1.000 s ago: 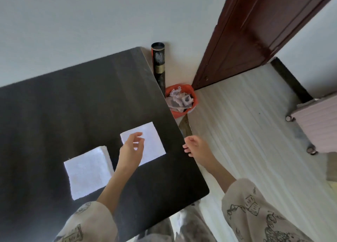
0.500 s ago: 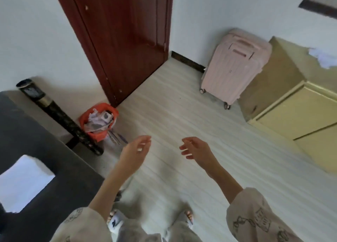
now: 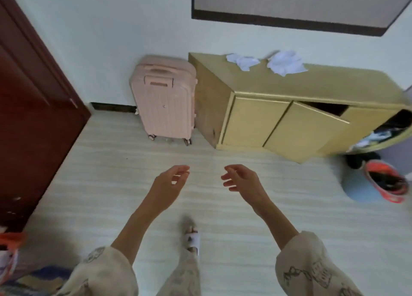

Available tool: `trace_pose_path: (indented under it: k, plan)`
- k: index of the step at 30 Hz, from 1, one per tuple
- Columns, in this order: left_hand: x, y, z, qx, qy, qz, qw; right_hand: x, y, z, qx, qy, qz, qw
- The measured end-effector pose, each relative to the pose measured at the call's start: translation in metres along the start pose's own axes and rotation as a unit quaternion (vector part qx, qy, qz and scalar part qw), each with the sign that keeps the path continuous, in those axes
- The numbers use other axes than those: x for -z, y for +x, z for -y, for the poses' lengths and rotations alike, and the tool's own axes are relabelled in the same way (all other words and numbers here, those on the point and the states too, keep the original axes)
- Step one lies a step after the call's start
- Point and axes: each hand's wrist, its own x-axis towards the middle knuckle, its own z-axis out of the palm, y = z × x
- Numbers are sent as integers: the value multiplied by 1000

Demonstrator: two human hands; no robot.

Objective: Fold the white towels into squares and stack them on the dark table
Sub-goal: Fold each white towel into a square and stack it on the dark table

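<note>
while both hands hang over the pale floor (image 3: 111, 166), the left hand (image 3: 167, 185) and right hand (image 3: 243, 182) hold nothing, fingers loosely curled and apart. two crumpled white towels (image 3: 285, 64) lie on top of the yellow cabinet (image 3: 252, 119), well apart from the hands. a pink suitcase (image 3: 163, 99) stands just beside the cabinet.

Both hands hang empty over the pale floor (image 3: 223, 224), the left hand (image 3: 166, 184) and right hand (image 3: 242, 181) loosely curled and apart. Two crumpled white towels (image 3: 284, 62) lie on the yellow cabinet (image 3: 252, 119) (one door ajar), beside a pink suitcase (image 3: 163, 101).
</note>
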Motion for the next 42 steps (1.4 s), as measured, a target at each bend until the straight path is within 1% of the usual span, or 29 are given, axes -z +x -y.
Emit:
trace_pose_path:
  k: [4, 8, 15, 19, 23, 26, 28, 30, 32, 34, 37, 40, 42]
  plan:
    - [-42, 97, -36, -33, -9, 46, 998, 60, 70, 7, -4, 10, -53, 999]
    - [-72, 201, -66, -49, -14, 85, 995, 110, 157, 26, -20, 16, -87, 996]
    - [-98, 370, -132, -70, 8, 112, 991, 185, 290, 75, -18, 29, -119, 992]
    - [-125, 437, -150, -54, 25, 150, 987, 215, 355, 80, -32, 36, -118, 992]
    - [-156, 503, -158, -17, 22, 170, 985, 248, 430, 79, -46, 34, -105, 993]
    - [-183, 562, -165, 14, 23, 159, 987, 278, 496, 78, -46, 20, -84, 995]
    - [-200, 605, -171, 40, 29, 126, 991, 297, 545, 76, -48, 12, -70, 996]
    - [-219, 644, -175, 72, 36, 88, 993, 317, 596, 72, -56, -16, -54, 997]
    - [-241, 674, -176, 116, 55, 71, 989, 337, 640, 66, -70, -47, -36, 996]
    - [-263, 701, -172, 152, 84, 77, 982, 354, 678, 56, -75, -97, -30, 992]
    - [-288, 739, -170, 180, 114, 86, 973, 374, 719, 44, -59, -221, -18, 973]
    - [-302, 778, -162, 160, 166, 60, 971, 381, 757, 27, -13, -347, 67, 935]
    - [-310, 802, -152, 110, 255, 89, 956, 382, 782, 16, 11, -412, 122, 903]
